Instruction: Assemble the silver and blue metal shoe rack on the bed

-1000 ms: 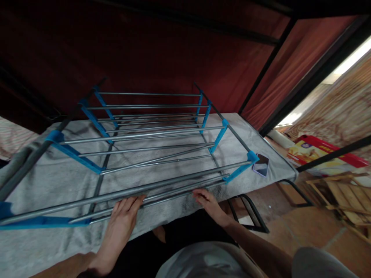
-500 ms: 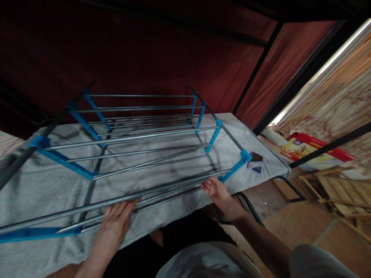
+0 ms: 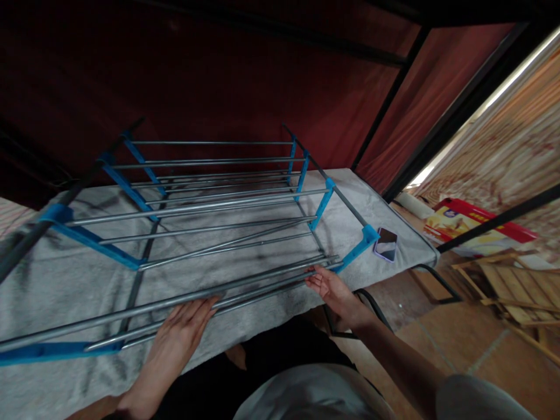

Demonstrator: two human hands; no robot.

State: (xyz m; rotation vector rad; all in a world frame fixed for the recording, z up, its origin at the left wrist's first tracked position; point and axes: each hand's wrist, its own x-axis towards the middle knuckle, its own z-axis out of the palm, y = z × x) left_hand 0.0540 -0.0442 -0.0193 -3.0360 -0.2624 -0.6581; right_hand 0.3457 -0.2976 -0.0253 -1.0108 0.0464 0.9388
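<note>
A rack of grey metal tubes and blue plastic brackets lies on its side on a bed with a grey cover (image 3: 262, 245). Along its near side run several metal rods (image 3: 258, 284). My left hand (image 3: 186, 326) is closed over these rods, left of the middle, with its fingertips partly hidden. Near their right ends, my right hand (image 3: 335, 294) pinches a rod between thumb and fingers. Just beyond that hand is the near right blue bracket (image 3: 356, 251); the topmost rod's right end is free of it. At the left, a blue bracket (image 3: 56, 353) lies beneath the rods.
A phone (image 3: 385, 244) lies on the cover to the right of the rack. Dark red curtain (image 3: 245, 76) and black bed-frame bars (image 3: 389, 105) stand behind. On the floor at right are a red and yellow box (image 3: 476, 224) and a folded wooden chair (image 3: 511, 289).
The topmost near rod's right end has shifted left, away from the right blue bracket. My left hand has slid slightly right along the rods; my right hand has barely moved.
</note>
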